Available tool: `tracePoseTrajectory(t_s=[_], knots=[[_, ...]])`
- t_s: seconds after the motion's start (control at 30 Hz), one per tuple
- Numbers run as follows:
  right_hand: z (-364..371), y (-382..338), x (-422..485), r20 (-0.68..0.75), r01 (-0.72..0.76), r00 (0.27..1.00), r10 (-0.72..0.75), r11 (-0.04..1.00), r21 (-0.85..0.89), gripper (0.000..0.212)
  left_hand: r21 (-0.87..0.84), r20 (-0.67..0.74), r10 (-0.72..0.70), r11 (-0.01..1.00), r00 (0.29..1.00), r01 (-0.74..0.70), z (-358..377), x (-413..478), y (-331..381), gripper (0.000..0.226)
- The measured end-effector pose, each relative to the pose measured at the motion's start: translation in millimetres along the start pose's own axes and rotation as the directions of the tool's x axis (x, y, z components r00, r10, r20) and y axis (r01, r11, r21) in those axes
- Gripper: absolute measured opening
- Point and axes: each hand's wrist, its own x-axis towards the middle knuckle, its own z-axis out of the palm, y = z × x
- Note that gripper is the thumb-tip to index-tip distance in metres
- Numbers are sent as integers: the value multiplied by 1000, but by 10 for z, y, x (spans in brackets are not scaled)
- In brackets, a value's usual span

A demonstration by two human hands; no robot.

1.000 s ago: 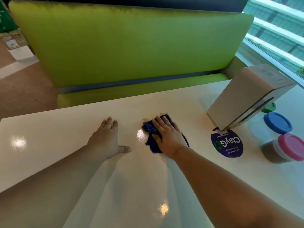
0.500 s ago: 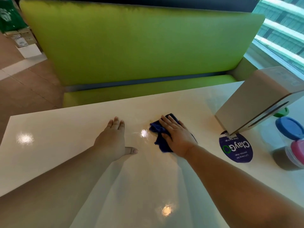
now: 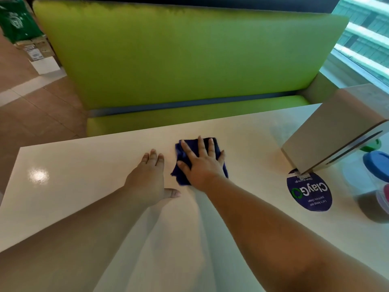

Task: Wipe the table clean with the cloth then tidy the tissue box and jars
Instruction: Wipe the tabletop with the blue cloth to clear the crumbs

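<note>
One cloth [image 3: 180,174] is pressed under the flat right hand [image 3: 202,165], left hand [image 3: 147,180] spread beside; one box [image 3: 328,140], three jars [image 3: 376,163] at right.

One cam only, head-worn, wide-angle, edges bent. Looks fwd & down across the glossy cream rectangular table [image 3: 84,175] toward the lime-green padded bench [image 3: 179,60]. The bare forearms [image 3: 273,228] enter from the bottom edge, v. close to the lens; the far table edge sits mid-frame.
</note>
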Motion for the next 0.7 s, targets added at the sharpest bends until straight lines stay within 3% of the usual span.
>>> tracePoseTrajectory(t_s=[0.07,0.13,0.3,0.37,0.47,0.57,0.7], knots=[[55,136,-160,-34,107,993,-109,993,-58,57,-3,-4,3,1000,1000,-3,2,-11,0,122],[45,331,-225,-76,116,990,-122,991,-74,55,-8,-4,3,1000,1000,-3,4,-14,-13,123],[-44,295,104,-82,-101,991,102,995,15,55,22,12,12,1000,1000,-12,-18,-3,-1,123],[-19,66,155,-76,-29,997,30,999,23,55,31,8,5,999,1000,-5,-19,-8,12,122],[51,-116,-62,-50,187,980,-190,981,-56,54,39,-8,26,999,1000,-25,-16,-13,8,121],[110,112,-360,-65,259,962,-264,963,-78,54,30,2,15,999,1000,-15,-18,-17,-4,123],[56,668,-364,-133,93,986,-100,994,-56,57,18,26,9,1000,1000,-10,-15,-4,-14,125]])
